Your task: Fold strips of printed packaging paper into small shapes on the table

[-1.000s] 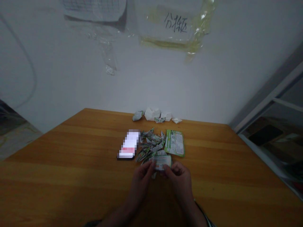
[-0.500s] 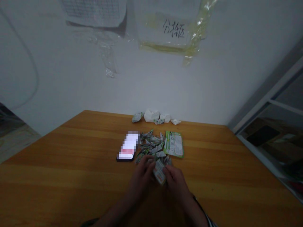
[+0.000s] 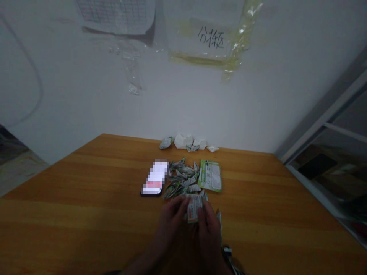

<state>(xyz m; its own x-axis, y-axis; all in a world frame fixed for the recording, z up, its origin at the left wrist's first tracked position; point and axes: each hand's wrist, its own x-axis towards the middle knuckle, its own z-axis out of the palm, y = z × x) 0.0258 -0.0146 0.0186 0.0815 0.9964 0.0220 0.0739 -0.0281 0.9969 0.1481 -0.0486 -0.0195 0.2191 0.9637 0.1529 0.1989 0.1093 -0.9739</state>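
Note:
Between my two hands is a small printed sachet (image 3: 194, 209), pale with green and orange print, held low over the table. My left hand (image 3: 172, 214) pinches its left side, and my right hand (image 3: 208, 219) grips the right side with the thumb on its face. A strip of similar printed material (image 3: 219, 219) shows past the outer side of my right hand; whether that hand holds it I cannot tell. Just beyond my fingers lies a heap of folded, pointed sachets (image 3: 185, 176), partly hidden by my hands at its near edge.
A phone (image 3: 155, 177) with a lit, blurred screen lies left of the heap. Flat on the right is a green and white pouch (image 3: 211, 175). White crumpled tissues (image 3: 183, 141) and a crumpled packet (image 3: 166, 143) rest along the wall. The wooden table (image 3: 86, 172) meets shelving (image 3: 329, 126) on the right.
The sachet has turned from slanted to nearly upright. My right hand has shifted left and rotated, closer to my left hand, and the strip beside it has come into sight.

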